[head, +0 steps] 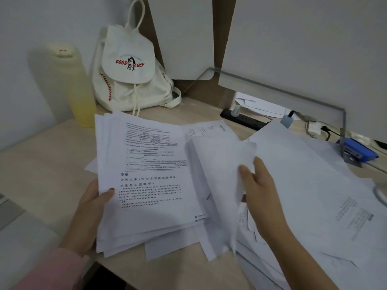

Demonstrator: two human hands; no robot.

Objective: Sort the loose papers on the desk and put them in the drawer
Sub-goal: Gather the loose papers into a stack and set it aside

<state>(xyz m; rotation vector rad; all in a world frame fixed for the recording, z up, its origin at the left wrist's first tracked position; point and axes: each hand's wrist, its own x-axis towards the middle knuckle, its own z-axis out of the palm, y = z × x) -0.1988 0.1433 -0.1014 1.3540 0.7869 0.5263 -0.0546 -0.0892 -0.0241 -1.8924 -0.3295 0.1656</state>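
Note:
A thick stack of printed white papers (146, 181) is held over the desk's front edge. My left hand (90, 208) grips its left side, thumb lying on the top printed page. My right hand (259, 191) pinches a blank-backed sheet (217, 164) by its right edge, and the sheet stands tilted up beside the stack. More loose papers (314, 185) lie spread over the right half of the light wooden desk (48, 164). No drawer is in view.
A white drawstring backpack (129, 76) leans in the back corner beside a pale yellow bottle (73, 84). A black power strip (243, 119) and a blue stapler (358, 151) sit at the back right under a raised shelf (293, 88).

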